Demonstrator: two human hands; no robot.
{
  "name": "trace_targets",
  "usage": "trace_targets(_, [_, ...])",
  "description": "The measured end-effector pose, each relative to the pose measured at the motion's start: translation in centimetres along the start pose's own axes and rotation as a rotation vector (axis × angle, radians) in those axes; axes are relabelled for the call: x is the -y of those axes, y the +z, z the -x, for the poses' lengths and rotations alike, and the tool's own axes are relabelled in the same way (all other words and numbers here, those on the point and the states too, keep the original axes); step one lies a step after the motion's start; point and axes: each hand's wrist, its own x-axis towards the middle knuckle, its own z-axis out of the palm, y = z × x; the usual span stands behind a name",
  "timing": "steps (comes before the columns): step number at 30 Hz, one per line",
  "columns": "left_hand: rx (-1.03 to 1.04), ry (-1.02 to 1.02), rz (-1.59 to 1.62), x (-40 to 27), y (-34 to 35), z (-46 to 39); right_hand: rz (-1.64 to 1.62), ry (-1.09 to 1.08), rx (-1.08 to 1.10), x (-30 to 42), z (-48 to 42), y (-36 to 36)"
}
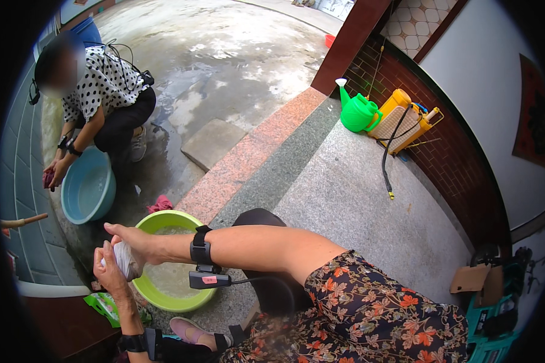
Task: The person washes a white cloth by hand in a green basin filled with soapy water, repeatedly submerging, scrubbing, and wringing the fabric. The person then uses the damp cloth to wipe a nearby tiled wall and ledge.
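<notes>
My right hand (138,242) and my left hand (111,270) both grip a bunched white cloth (126,261), squeezed between them. They are at the left rim of a yellow-green basin (172,306), my right forearm stretching across it. Cloudy water (172,279) with some foam is in the basin. Fingers hide part of the cloth. Against the basin's far side lies a crumpled pink cloth (160,204). A green plastic packet (103,308) rests beside my left forearm.
Another person (104,81) squats at the upper left, holding a dark red cloth (48,179) beside a blue basin (89,186). A granite step edge (254,147) crosses the floor. A green watering can (358,112) and yellow backpack sprayer (399,122) stand by the brick-patterned wall.
</notes>
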Motion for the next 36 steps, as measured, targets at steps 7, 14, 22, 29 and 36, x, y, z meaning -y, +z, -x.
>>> trace_targets(7, [0.042,0.083,0.052,-2.9,-1.0,0.9,0.014,0.298,0.117,1.9,0.5,-2.2])
trace_targets(14, [0.111,0.203,0.06,-3.5,-0.2,1.3,-0.033,0.47,0.579,-0.2,0.9,-1.8])
trace_targets(22, [0.037,0.137,-0.246,1.6,-1.1,-0.3,0.777,0.209,0.385,-1.2,2.2,0.0])
trace_targets(29, [0.1,-0.123,-0.182,3.5,-1.0,-1.2,1.123,-0.006,-0.047,-2.9,2.7,0.6])
trace_targets(36, [0.367,-0.383,0.844,-3.0,-3.1,-1.2,-0.081,0.242,0.429,-0.2,3.1,1.2])
